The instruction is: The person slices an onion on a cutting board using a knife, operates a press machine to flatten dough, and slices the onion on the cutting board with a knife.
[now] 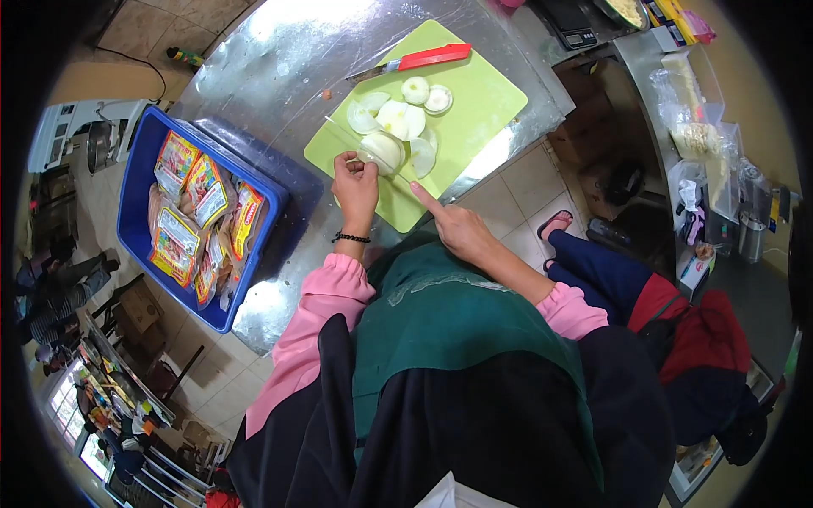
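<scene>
My left hand is closed at the near left part of the green cutting board, its curled fingers against a peeled white onion. My right hand is over the board's near edge, with one finger stretched toward the onion and nothing visible in its grasp. Its other fingers are partly hidden beneath it. Pale onion pieces and two small round cut ends lie just beyond the onion. At the far side of the board rests a knife with a red handle, touched by neither hand.
Left of the board, a blue crate holds several labelled plastic packets. The metal table carries both. A kitchen scale stands at the upper right. On the right, a person in dark trousers is close to the table.
</scene>
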